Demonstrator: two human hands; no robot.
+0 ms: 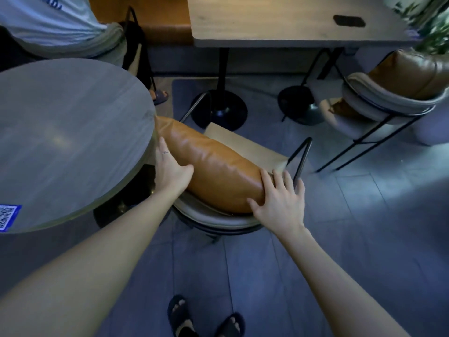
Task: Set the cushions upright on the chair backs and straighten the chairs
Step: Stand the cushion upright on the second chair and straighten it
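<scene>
1. The round bench lies to the left of the left hand, its edge close beside the cushion's far end. I would move the chair with care so that it does not knock that edge.
2. The chair stands under both hands, its padded back rim nearest the wrists and its tan seat showing beyond the right hand. It looks angled to the bench, so it will likely need turning once the cushion is set.
3. The cushion lies between the hands, along the back rim, more leaning than upright. Lift both ends evenly, then settle it against the rim.
4. The left hand wraps the cushion's left side, thumb on top. The right hand lies open and spread on its near end, pressing, not clasping.
</scene>
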